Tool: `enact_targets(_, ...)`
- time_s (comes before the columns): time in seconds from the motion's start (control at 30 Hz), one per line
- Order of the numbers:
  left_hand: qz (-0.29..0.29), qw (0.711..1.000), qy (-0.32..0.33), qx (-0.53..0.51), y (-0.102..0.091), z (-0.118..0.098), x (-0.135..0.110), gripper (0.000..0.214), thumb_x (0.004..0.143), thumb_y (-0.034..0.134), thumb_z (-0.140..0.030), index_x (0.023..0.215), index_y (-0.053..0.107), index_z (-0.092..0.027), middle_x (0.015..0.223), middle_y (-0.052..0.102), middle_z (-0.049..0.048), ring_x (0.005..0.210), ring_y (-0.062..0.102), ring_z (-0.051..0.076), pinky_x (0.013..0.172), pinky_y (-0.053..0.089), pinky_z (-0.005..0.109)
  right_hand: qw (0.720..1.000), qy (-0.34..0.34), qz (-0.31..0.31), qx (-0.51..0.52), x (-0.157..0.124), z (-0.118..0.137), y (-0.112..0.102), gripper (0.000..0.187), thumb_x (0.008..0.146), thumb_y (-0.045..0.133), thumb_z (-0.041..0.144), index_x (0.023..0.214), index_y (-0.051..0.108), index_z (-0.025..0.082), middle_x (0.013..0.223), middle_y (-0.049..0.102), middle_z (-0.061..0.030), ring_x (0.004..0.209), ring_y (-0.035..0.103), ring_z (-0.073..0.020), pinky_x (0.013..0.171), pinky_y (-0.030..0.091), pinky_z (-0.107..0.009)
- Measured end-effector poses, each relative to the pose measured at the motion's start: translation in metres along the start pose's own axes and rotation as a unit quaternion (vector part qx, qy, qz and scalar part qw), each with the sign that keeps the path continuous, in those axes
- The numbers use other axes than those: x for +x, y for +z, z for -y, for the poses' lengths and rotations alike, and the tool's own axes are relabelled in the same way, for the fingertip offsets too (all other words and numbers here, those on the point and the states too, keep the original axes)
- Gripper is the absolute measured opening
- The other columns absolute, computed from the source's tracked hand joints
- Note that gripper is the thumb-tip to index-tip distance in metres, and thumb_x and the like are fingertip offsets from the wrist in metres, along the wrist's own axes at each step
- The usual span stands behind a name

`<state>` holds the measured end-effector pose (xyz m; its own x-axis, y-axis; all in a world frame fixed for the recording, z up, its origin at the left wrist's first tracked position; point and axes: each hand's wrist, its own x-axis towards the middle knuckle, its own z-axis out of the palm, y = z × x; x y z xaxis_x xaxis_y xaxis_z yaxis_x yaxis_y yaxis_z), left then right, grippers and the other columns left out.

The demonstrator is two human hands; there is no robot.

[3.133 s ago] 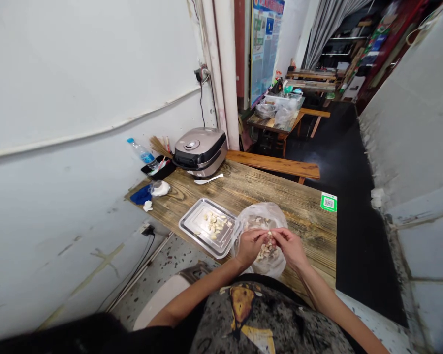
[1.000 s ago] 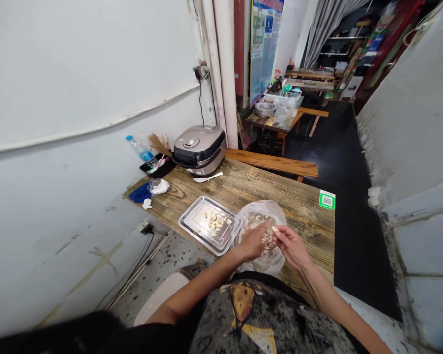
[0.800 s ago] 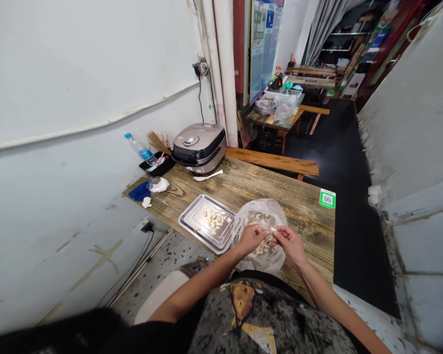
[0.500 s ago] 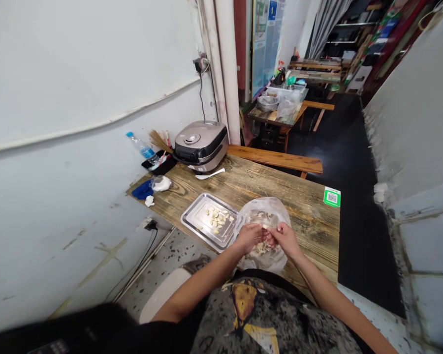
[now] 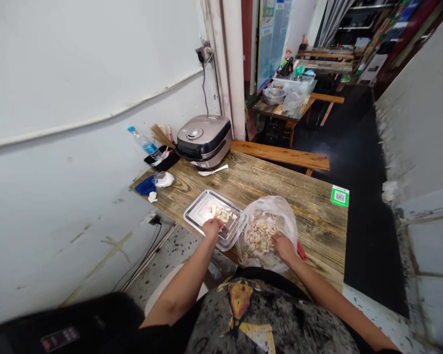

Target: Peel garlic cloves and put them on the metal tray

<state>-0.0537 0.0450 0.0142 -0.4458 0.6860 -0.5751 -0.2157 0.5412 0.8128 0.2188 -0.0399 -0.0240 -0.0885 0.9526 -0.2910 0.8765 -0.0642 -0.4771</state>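
A clear plastic bag [image 5: 286, 216] holding garlic cloves and skins [image 5: 260, 236] lies open on the wooden table [image 5: 280, 189]. To its left stands a metal tray [image 5: 199, 211] with several peeled cloves [image 5: 221, 213]. My left hand [image 5: 212, 228] is over the tray's near edge with its fingers curled, just short of the peeled cloves. At the bag's near right rim my right hand [image 5: 282, 246] reaches in, and its fingertips are hidden among the cloves.
A rice cooker [image 5: 204, 140], a white spoon [image 5: 214, 170], a water bottle [image 5: 143, 145], a black holder [image 5: 161, 160], a blue cloth [image 5: 145, 186] and crumpled tissue [image 5: 165, 179] stand at the table's far left. A green QR sticker [image 5: 339, 195] marks the right edge. A red object [image 5: 301, 251] lies by my right hand. A bench [image 5: 284, 155] runs behind the table.
My hands were together over the bag, working on a clove. The left hand has moved left to the tray, and the right hand has dropped to the bag's near rim.
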Motion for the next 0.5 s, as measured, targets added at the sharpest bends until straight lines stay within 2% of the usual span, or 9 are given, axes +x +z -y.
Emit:
enact_targets(0.1, 0.037, 0.998, 0.027, 0.035, 0.006, 0.013, -0.011, 0.016, 0.074, 0.056, -0.022, 0.060, 0.053, -0.014, 0.050, 0.056, -0.0009, 0.049, 0.055, 0.011, 0.051, 0.041, 0.021, 1.000, 0.018, -0.006, -0.010, 0.006, 0.001, 0.005, 0.023, 0.082, 0.038, 0.016, 0.083, 0.060, 0.014, 0.084, 0.058, -0.0086, 0.075, 0.051, -0.0154, 0.065, 0.033, -0.024)
enact_targets(0.23, 0.130, 0.985, 0.053, 0.098, 0.026, 0.034, -0.042, 0.021, 0.060, 0.069, -0.027, 0.051, 0.055, -0.014, 0.043, 0.054, -0.0019, 0.037, 0.046, 0.009, 0.043, 0.035, 0.020, 1.000, 0.022, -0.019, -0.009, 0.009, 0.004, 0.005, 0.018, 0.079, 0.043, 0.017, 0.083, 0.061, 0.016, 0.090, 0.057, -0.0093, 0.080, 0.052, -0.0174, 0.066, 0.032, -0.025)
enact_targets(0.27, 0.183, 0.969, 0.073, 0.146, 0.031, 0.039, -0.049, 0.023, 0.063, 0.067, -0.031, 0.051, 0.055, -0.014, 0.042, 0.053, -0.0017, 0.037, 0.045, 0.009, 0.042, 0.034, 0.020, 1.000, 0.021, -0.022, -0.005, 0.009, 0.005, 0.005, 0.017, 0.078, 0.044, 0.017, 0.081, 0.061, 0.015, 0.090, 0.057, -0.0095, 0.080, 0.052, -0.0177, 0.067, 0.032, -0.025)
enact_targets(0.33, 0.251, 0.938, 0.100, 0.218, 0.040, 0.047, -0.060, 0.030, 0.068, 0.060, -0.038, 0.049, 0.055, -0.015, 0.040, 0.051, -0.0013, 0.035, 0.043, 0.009, 0.042, 0.033, 0.020, 0.999, 0.018, -0.031, 0.007, 0.008, 0.006, 0.003, 0.014, 0.077, 0.046, 0.017, 0.078, 0.060, 0.015, 0.089, 0.058, -0.0096, 0.081, 0.052, -0.0179, 0.069, 0.033, -0.026)
enact_targets(0.4, 0.289, 0.916, 0.113, 0.255, 0.048, 0.055, -0.067, 0.029, 0.071, 0.057, -0.036, 0.052, 0.058, -0.014, 0.040, 0.051, -0.0014, 0.036, 0.043, 0.009, 0.044, 0.034, 0.020, 0.999, 0.013, -0.041, 0.028, 0.006, 0.007, 0.001, 0.014, 0.078, 0.046, 0.019, 0.077, 0.060, 0.015, 0.087, 0.058, -0.0086, 0.081, 0.052, -0.0176, 0.071, 0.033, -0.025)
enact_targets(0.5, 0.320, 0.907, 0.107, 0.252, 0.059, 0.063, -0.072, 0.015, 0.071, 0.056, -0.027, 0.074, 0.065, -0.015, 0.050, 0.057, -0.0017, 0.040, 0.049, 0.009, 0.047, 0.037, 0.019, 0.996, 0.014, -0.053, 0.064, 0.001, 0.009, -0.004, 0.018, 0.081, 0.042, 0.023, 0.082, 0.059, 0.016, 0.078, 0.060, -0.0056, 0.074, 0.053, -0.0161, 0.068, 0.036, -0.024)
